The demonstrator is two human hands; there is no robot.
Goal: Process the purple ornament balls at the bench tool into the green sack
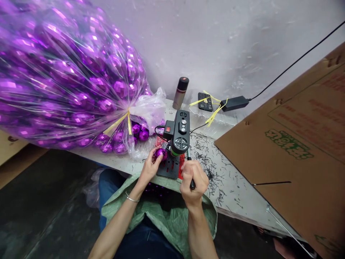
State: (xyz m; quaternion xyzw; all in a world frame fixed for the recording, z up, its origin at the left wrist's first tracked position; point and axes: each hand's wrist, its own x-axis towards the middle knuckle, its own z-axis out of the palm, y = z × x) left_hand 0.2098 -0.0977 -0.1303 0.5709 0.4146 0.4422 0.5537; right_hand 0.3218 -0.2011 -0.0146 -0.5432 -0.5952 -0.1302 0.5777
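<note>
Between the thumb and fingers of my left hand [150, 166] is a shiny purple faceted bauble [161, 154], held at the left side of a small black bench press machine [181, 131]. My right hand [194, 181] is wrapped round the black-gripped lever [192, 184] at the machine's right. The machine has round vents, silver buttons and a slotted black base plate [167, 171]; red material shows beside the base. Across my lap lies an open green woven sack [167, 212] with purple baubles inside. The contact between bauble and machine is partly hidden by my fingers.
A huge clear bag of purple baubles [67, 79], tied with yellow ribbon, fills the left. Behind the machine are a dark bottle [180, 92], a phone [205, 102] and a black power adapter [235, 103]. Short black bits [208, 169] litter the table. A cardboard box [291, 144] stands right.
</note>
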